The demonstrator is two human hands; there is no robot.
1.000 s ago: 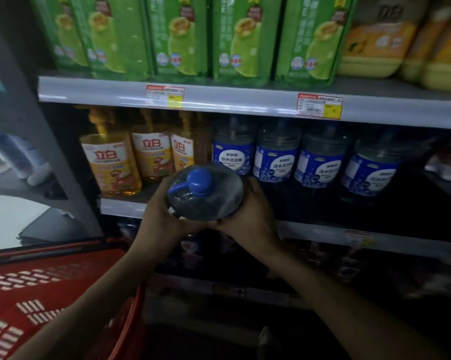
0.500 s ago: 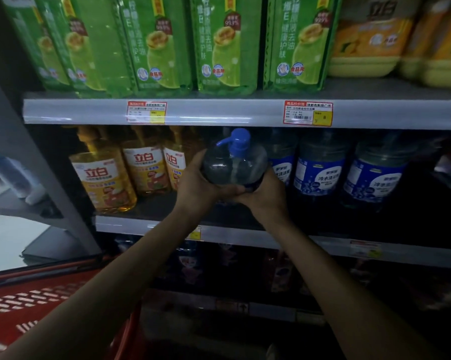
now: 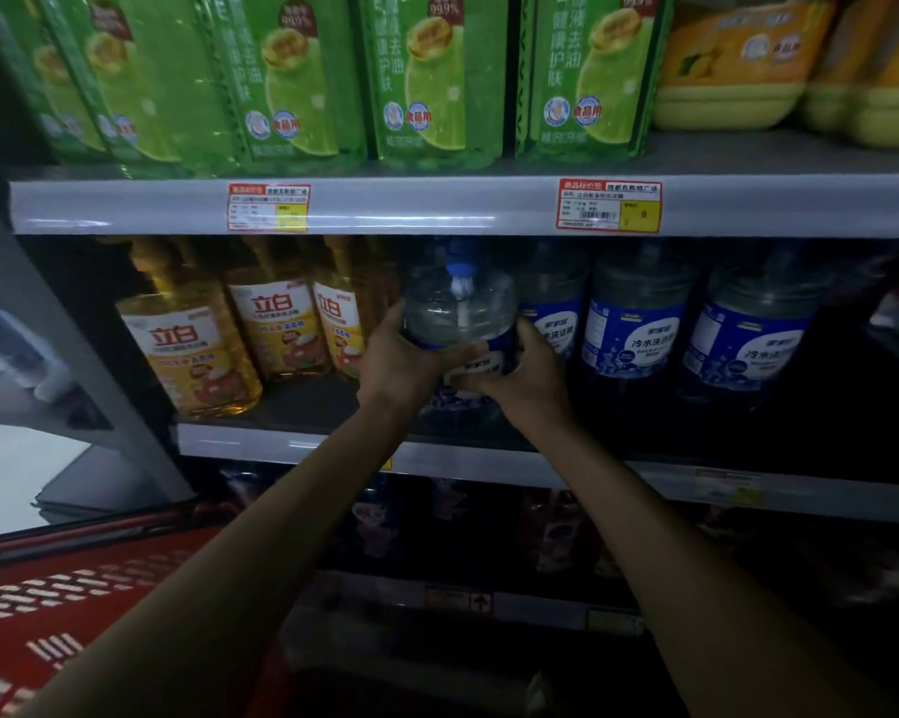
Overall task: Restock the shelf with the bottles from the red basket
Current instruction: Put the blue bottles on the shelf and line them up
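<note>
Gripping the bottle (image 3: 460, 313) from both sides, my hands keep it upright at the front edge of the middle shelf (image 3: 281, 443); I cannot tell whether its base touches the shelf. My left hand (image 3: 403, 362) wraps its left side and my right hand (image 3: 527, 378) closes on its lower right, fingers across the blue label. It is clear, with a blue pump top just under the upper shelf rail (image 3: 437, 207). Just right of it stand three blue-label bottles (image 3: 636, 329) in a row; the nearest is partly hidden behind it. To its left stand yellow bottles (image 3: 193, 355), the closest just beside my left hand. Green packs (image 3: 431, 80) line the shelf above, with two price tags (image 3: 609, 205) on its rail. At the lower left corner of the view I see the red basket (image 3: 48, 614) beside my left forearm.
</note>
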